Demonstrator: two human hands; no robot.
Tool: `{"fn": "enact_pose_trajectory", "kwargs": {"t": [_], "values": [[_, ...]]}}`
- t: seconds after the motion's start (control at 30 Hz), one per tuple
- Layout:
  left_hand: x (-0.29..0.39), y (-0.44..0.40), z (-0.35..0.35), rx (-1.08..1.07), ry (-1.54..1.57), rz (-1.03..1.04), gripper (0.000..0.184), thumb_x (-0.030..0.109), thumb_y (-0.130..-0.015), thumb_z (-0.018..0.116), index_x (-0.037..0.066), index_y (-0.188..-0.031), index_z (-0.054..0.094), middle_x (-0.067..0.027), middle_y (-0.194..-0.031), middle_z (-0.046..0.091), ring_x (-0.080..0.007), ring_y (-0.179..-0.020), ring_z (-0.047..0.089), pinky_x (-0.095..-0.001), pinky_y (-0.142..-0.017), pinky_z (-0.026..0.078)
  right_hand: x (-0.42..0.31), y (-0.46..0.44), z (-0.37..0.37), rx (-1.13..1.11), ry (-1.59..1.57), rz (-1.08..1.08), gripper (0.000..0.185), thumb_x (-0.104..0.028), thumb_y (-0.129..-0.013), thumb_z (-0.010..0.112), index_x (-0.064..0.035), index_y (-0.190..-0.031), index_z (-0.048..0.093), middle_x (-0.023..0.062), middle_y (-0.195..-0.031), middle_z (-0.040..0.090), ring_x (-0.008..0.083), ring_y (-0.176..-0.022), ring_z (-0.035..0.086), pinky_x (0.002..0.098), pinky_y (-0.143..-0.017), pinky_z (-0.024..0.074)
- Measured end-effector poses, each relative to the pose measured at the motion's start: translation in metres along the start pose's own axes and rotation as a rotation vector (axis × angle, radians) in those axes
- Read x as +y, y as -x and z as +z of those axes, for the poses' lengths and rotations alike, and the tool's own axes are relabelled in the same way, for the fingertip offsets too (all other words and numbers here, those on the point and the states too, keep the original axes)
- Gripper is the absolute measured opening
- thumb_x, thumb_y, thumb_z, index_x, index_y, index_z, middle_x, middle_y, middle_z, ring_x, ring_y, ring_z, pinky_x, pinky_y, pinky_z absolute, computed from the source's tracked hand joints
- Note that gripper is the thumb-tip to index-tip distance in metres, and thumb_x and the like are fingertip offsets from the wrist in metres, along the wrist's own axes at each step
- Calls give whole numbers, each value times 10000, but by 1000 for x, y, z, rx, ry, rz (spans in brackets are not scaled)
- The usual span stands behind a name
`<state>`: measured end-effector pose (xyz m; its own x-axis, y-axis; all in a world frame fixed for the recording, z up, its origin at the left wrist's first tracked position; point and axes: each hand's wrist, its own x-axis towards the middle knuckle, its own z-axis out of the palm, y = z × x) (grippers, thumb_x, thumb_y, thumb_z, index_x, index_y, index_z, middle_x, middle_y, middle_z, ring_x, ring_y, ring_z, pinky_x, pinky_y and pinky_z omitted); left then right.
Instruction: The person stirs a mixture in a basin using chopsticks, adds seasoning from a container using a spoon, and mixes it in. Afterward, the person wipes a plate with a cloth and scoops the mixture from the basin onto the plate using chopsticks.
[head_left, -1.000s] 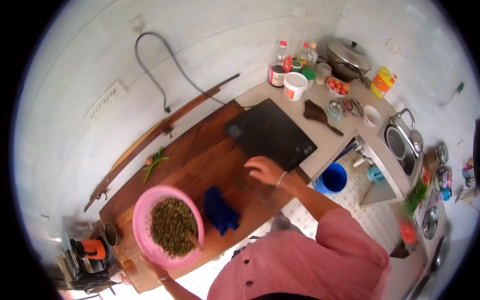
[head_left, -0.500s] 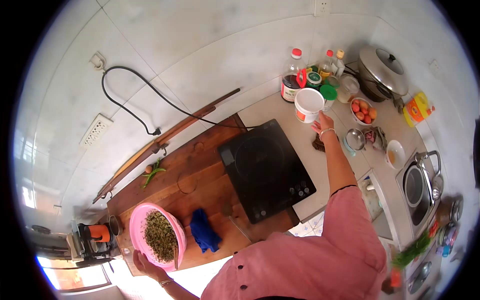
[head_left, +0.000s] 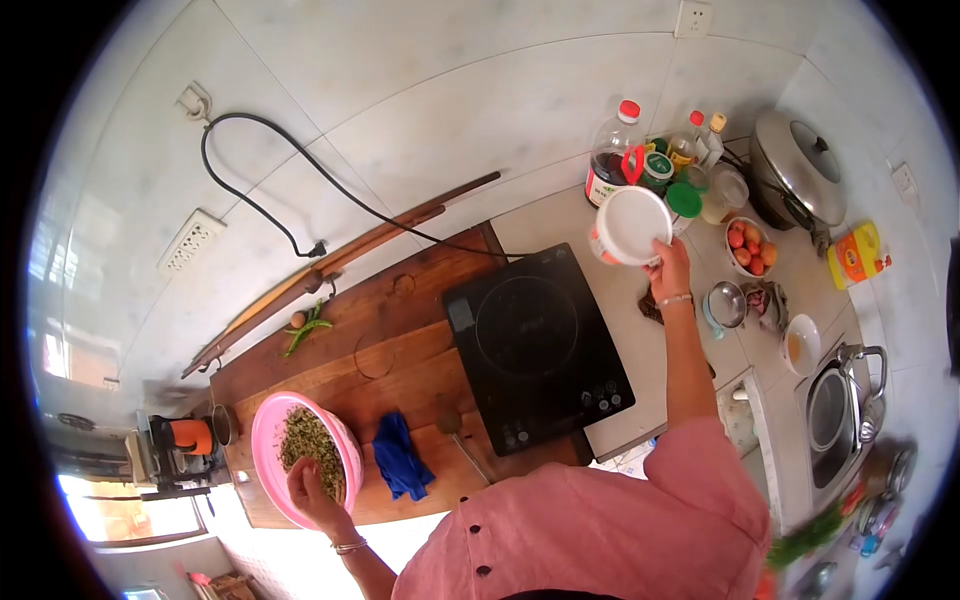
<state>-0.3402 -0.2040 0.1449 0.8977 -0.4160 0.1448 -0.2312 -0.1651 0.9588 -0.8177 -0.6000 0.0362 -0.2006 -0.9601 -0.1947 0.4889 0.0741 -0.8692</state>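
Right hand [head_left: 670, 270] pinches the white tub [head_left: 635, 226] by its edge, up and right of the black cooktop [head_left: 540, 345]! Left hand [head_left: 315, 493], spread or pinching I can't tell, over chopped greens [head_left: 308, 438] in the pink basin [head_left: 268, 450], left of that cooktop.

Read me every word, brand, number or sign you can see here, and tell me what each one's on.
Nothing is legible.
Flat black square cooktop: faint centre mark and panel symbols, too small to read.
White round plastic tub: orange-patched side, too blurred.
Clear red-capped plastic bottle of dark liquid: label too blurred.
Yellow plastic bottle: orange label, too blurred.
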Motion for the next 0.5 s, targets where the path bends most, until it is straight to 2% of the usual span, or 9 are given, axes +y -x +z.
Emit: {"fn": "enact_pose_trajectory", "kwargs": {"t": [0.03,0.1,0.13,0.2,0.27,0.33,0.4,0.47,0.5], "values": [[4,5,12,-41,105,-42,200,118,-935,482,-11,-1057,575,-84,-984,588,-174,-943,563,-320,-875,480,-6,20,13,0,7,1,354,-137,-775,628,-44,-1099,518,73,-984,594,168,-826,606,310,-649,522],[16,18,38,-161,242,-136,231,122,-936,474,-12,-1113,538,-105,-1013,584,-201,-951,567,-346,-895,476,-6,60,33,-286,-74,40,355,-94,-803,585,-20,-1135,486,80,-1005,591,178,-908,601,314,-721,529],[23,25,53,-238,279,-181,268,128,-939,466,-9,-1165,507,-120,-1046,581,-220,-960,570,-362,-906,473,15,76,38,-362,-21,-44,350,-73,-808,574,-12,-1141,483,84,-1011,591,184,-932,597,317,-754,524],[13,41,76,-464,474,-238,386,210,-957,458,23,-1290,398,-158,-1206,512,-264,-1091,522,-405,-920,461,26,123,72,-482,-294,230,342,-29,-810,573,-1,-1143,499,106,-1026,595,201,-959,596,324,-837,506],[13,55,91,-667,721,-434,480,366,-968,416,57,-1333,369,-133,-1292,433,-282,-1133,494,-466,-962,438,38,173,109,-589,-367,429,350,-61,-805,607,8,-1136,518,115,-1076,599,194,-979,593,329,-867,489],[24,67,95,-736,833,-571,663,555,-927,356,86,-1392,297,-142,-1372,394,-336,-1230,427,-511,-990,401,59,208,134,-786,-367,584,383,-75,-799,614,22,-1156,514,113,-1078,601,191,-974,597,328,-861,489],[3,62,79,-852,1060,-787,788,675,-862,347,120,-1417,278,-149,-1428,343,-354,-1279,378,-548,-1012,360,61,246,157,-874,-327,699,395,-83,-800,615,31,-1164,510,112,-1071,602,189,-967,599,326,-856,490],[-10,61,46,-860,1211,-882,864,730,-809,379,140,-1430,262,-146,-1426,351,-354,-1283,374,-552,-1015,354,72,277,177,-952,-239,801,404,-101,-814,603,41,-1178,502,111,-1060,604,181,-955,600,317,-842,490],[-22,62,30,-793,1201,-905,861,724,-803,406,145,-1426,273,-142,-1417,367,-349,-1279,381,-551,-1015,353,74,288,185,-991,-197,814,391,-104,-817,600,36,-1171,510,106,-1054,606,175,-951,596,307,-837,486]]}}
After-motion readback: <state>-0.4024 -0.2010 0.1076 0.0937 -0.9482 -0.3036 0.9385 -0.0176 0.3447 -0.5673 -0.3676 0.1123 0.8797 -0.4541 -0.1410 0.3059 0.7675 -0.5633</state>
